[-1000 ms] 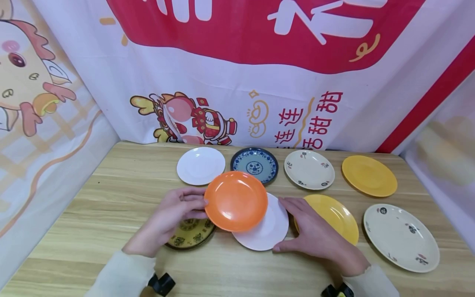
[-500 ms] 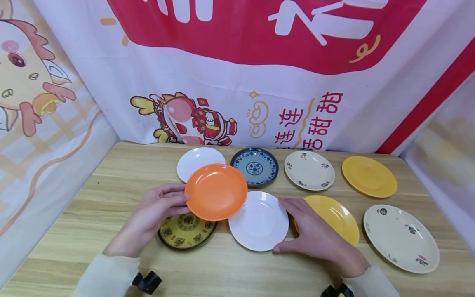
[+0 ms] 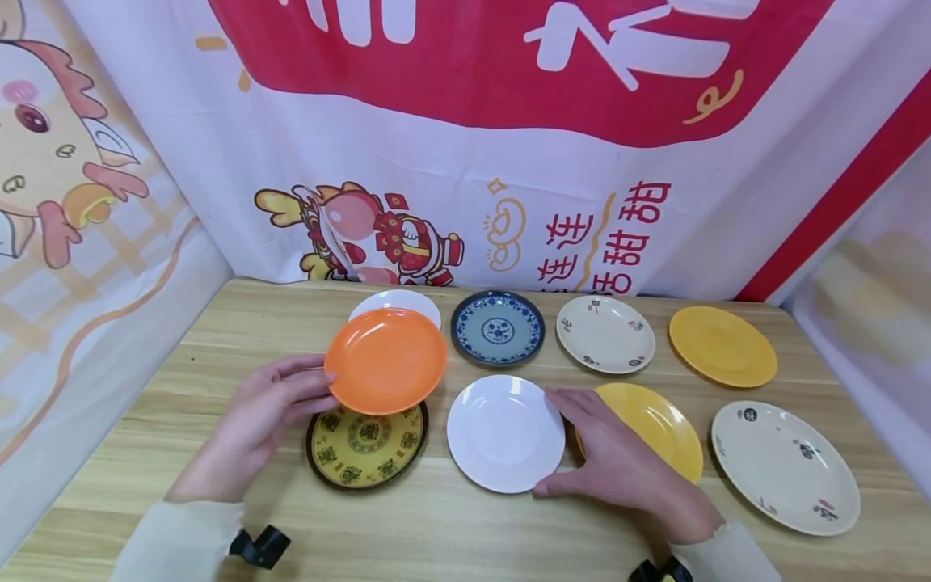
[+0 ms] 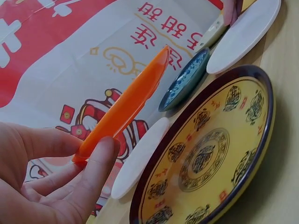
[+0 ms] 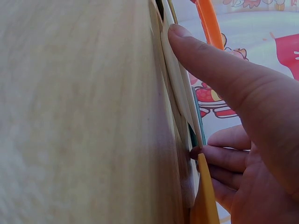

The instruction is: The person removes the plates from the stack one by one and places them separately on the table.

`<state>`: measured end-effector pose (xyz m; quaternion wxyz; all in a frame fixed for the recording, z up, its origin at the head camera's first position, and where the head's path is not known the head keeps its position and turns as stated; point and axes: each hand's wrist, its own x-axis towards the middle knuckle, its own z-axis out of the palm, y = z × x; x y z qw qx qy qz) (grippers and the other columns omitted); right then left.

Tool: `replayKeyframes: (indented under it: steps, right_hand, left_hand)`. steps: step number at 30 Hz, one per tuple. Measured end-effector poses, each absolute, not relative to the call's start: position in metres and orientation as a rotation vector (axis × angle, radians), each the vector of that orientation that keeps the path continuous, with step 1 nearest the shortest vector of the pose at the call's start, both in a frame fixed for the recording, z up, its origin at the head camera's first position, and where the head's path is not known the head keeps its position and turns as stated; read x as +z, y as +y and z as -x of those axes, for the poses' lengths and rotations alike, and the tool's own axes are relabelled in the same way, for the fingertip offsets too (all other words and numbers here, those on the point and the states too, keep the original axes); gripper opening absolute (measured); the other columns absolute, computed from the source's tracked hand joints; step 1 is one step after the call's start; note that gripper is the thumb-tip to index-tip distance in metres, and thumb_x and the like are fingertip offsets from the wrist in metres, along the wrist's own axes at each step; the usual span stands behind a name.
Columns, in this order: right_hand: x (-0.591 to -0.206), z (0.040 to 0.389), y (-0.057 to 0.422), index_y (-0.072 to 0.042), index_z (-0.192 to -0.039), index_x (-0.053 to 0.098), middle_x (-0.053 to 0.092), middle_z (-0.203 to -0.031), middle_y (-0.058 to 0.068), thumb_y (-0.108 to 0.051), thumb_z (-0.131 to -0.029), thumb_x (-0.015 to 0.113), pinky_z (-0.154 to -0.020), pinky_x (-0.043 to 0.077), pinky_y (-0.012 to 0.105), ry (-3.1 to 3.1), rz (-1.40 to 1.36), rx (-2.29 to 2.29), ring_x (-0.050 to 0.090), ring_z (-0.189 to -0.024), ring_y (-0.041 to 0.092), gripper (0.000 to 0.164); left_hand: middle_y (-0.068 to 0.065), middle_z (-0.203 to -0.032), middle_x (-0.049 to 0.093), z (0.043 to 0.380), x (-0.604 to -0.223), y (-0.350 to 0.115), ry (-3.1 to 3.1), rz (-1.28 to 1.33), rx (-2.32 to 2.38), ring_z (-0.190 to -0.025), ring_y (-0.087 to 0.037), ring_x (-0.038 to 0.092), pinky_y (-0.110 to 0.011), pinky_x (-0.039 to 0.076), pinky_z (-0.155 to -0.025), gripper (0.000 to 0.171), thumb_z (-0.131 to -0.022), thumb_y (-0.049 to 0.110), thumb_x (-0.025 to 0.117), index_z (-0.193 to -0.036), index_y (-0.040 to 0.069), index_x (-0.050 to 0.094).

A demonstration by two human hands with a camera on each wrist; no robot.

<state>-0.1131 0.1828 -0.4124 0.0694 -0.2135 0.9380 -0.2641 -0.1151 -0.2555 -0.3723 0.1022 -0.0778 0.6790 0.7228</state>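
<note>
My left hand (image 3: 262,408) pinches the left rim of an orange plate (image 3: 385,361) between thumb and fingers. The left wrist view shows the orange plate (image 4: 126,109) held tilted, raised above a yellow patterned plate (image 4: 205,154) with a dark rim. In the head view it covers the back edge of that patterned plate (image 3: 364,453) and the front of a white plate (image 3: 396,301). My right hand (image 3: 618,461) grips the right edge of another white plate (image 3: 505,434), which lies at the front middle; its thumb (image 5: 201,51) lies along the rim in the right wrist view.
Along the back of the wooden table (image 3: 182,428) lie a blue patterned plate (image 3: 498,329), a cream plate with small motifs (image 3: 606,334) and a yellow plate (image 3: 722,346). Another yellow plate (image 3: 655,428) is partly behind my right hand. A larger cream plate (image 3: 785,469) lies far right.
My left hand has carried the orange plate left and back, off the front white plate and over toward the back-left white plate. The right hand has stayed at the front white plate.
</note>
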Motion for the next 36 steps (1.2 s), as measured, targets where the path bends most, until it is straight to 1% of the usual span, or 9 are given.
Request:
replayKeyframes:
  steps: [5,9,12,20,27,29,32,35,36]
  right_hand:
    - [-0.412,0.113,0.183,-0.012,-0.163,0.047,0.049,-0.164,0.008,-0.075,-0.065,0.092,-0.126,0.046,0.056,2.819,0.637,-0.794,0.047,-0.152,0.03,0.125]
    - [-0.412,0.113,0.183,-0.013,-0.163,0.047,0.05,-0.164,0.007,-0.076,-0.064,0.092,-0.126,0.046,0.055,2.821,0.636,-0.792,0.047,-0.152,0.03,0.125]
    - [-0.412,0.113,0.182,-0.013,-0.163,0.047,0.05,-0.164,0.007,-0.076,-0.064,0.092,-0.125,0.047,0.055,2.82,0.635,-0.791,0.047,-0.151,0.029,0.125]
    - [-0.412,0.113,0.183,-0.012,-0.163,0.047,0.05,-0.164,0.007,-0.075,-0.065,0.092,-0.125,0.047,0.055,2.817,0.639,-0.789,0.048,-0.151,0.029,0.125]
    - [-0.412,0.113,0.183,-0.012,-0.163,0.047,0.05,-0.164,0.007,-0.076,-0.065,0.092,-0.125,0.047,0.056,2.811,0.631,-0.788,0.047,-0.151,0.03,0.125]
    - [-0.412,0.113,0.183,-0.012,-0.163,0.047,0.049,-0.164,0.007,-0.076,-0.065,0.092,-0.125,0.047,0.056,2.813,0.632,-0.79,0.047,-0.151,0.03,0.125]
    - [-0.412,0.113,0.183,-0.012,-0.163,0.047,0.049,-0.164,0.007,-0.076,-0.065,0.092,-0.125,0.047,0.055,2.814,0.633,-0.793,0.047,-0.151,0.03,0.125]
    - [-0.412,0.113,0.183,-0.013,-0.163,0.047,0.049,-0.164,0.007,-0.076,-0.065,0.091,-0.125,0.047,0.055,2.813,0.633,-0.79,0.047,-0.151,0.03,0.125]
    - [-0.412,0.113,0.183,-0.013,-0.163,0.047,0.049,-0.164,0.007,-0.076,-0.065,0.091,-0.125,0.047,0.055,2.812,0.631,-0.789,0.047,-0.151,0.029,0.125]
  left_hand:
    - [0.009,-0.117,0.076,0.116,-0.374,-0.269,1.988,0.245,2.182,-0.104,-0.011,0.078,-0.027,0.065,-0.097,0.052,-0.103,0.009,0.071,-0.15,-0.004,0.05]
    - [0.007,-0.116,0.078,0.115,-0.376,-0.28,1.937,0.249,2.245,-0.104,-0.012,0.079,-0.028,0.066,-0.096,0.031,-0.104,0.007,0.071,-0.135,0.008,0.065]
    - [0.006,-0.115,0.079,0.114,-0.378,-0.287,1.907,0.253,2.28,-0.104,-0.012,0.079,-0.028,0.066,-0.096,0.024,-0.104,0.005,0.07,-0.125,0.015,0.071]
    - [0.009,-0.116,0.077,0.115,-0.382,-0.306,1.88,0.336,2.295,-0.104,-0.011,0.079,-0.027,0.065,-0.097,0.028,-0.103,0.004,0.07,-0.129,0.014,0.065]
    - [0.008,-0.113,0.079,0.112,-0.391,-0.32,1.842,0.364,2.35,-0.103,-0.01,0.079,-0.028,0.066,-0.095,0.02,-0.104,0.002,0.069,-0.115,0.019,0.073]
    - [0.008,-0.113,0.079,0.112,-0.393,-0.323,1.844,0.36,2.358,-0.103,-0.01,0.079,-0.029,0.066,-0.096,0.02,-0.104,0.002,0.068,-0.115,0.018,0.073]
    - [0.01,-0.111,0.078,0.111,-0.397,-0.328,1.87,0.372,2.343,-0.103,-0.008,0.078,-0.028,0.066,-0.096,0.02,-0.105,0.002,0.067,-0.123,0.012,0.067]
    - [0.012,-0.109,0.077,0.111,-0.4,-0.333,1.906,0.404,2.303,-0.102,-0.006,0.078,-0.027,0.066,-0.095,0.033,-0.106,0.004,0.066,-0.136,0.004,0.055]
    - [0.013,-0.108,0.076,0.111,-0.401,-0.335,1.91,0.418,2.293,-0.102,-0.006,0.077,-0.027,0.066,-0.095,0.036,-0.106,0.004,0.066,-0.139,0.003,0.052]
